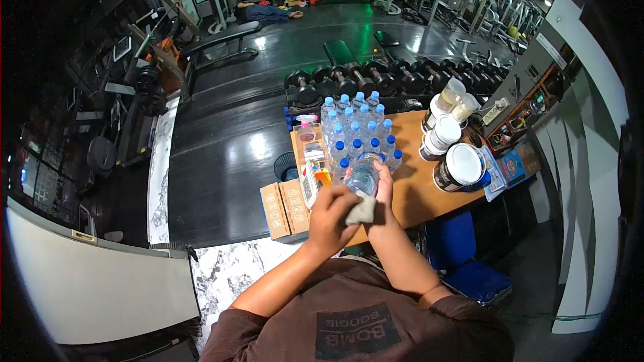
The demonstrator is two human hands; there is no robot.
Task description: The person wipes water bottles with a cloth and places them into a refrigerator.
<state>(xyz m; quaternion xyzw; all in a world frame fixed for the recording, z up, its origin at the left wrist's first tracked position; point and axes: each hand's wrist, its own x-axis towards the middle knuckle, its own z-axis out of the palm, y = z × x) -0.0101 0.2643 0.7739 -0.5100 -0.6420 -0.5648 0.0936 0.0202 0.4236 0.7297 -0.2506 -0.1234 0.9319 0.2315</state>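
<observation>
A clear plastic bottle point(363, 179) lies tilted in my right hand point(384, 191), its base toward me and its cap end toward the other bottles. My left hand point(329, 214) is closed on a pale cloth point(363, 208), which is bunched against the bottle's near end. Just beyond my hands, several clear water bottles point(355, 127) with blue caps stand upright in close rows on the wooden table point(419, 198). The fingers of my right hand are partly hidden behind the bottle.
A spray bottle point(306, 129) and a cardboard box point(285, 209) are at the table's left. White tubs point(463, 165) stand on its right side. Close by are a blue chair point(473, 275) and a black wire basket point(286, 167). Dumbbells point(382, 80) line a rack behind; a person point(268, 13) lies farther back.
</observation>
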